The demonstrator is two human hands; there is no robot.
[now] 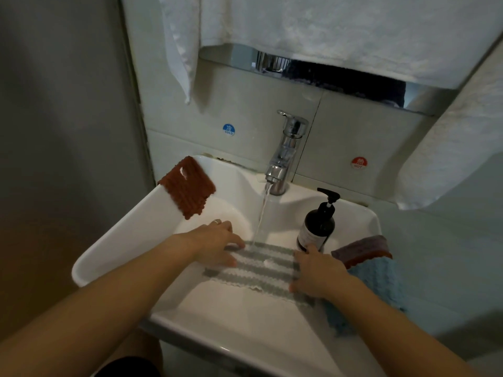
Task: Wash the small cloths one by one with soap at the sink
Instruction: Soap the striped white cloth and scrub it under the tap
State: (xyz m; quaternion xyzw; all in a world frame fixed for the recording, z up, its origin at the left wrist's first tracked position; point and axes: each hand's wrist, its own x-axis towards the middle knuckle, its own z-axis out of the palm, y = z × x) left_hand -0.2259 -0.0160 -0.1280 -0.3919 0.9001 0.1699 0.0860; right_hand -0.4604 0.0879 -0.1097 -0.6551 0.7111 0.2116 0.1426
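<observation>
A grey-and-white striped cloth is stretched out flat over the white sink, with water from the chrome tap running onto its far edge. My left hand pinches its left edge. Its right edge is held by my right hand. A dark soap pump bottle stands on the sink's right side, just behind my right hand. A rust-red cloth hangs over the sink's far left rim. A blue cloth and a purple-and-orange cloth lie on the right rim.
White towels hang above the tap and at the right. Blue COLD and red HOT stickers mark the tiled wall. A grey wall closes off the left side.
</observation>
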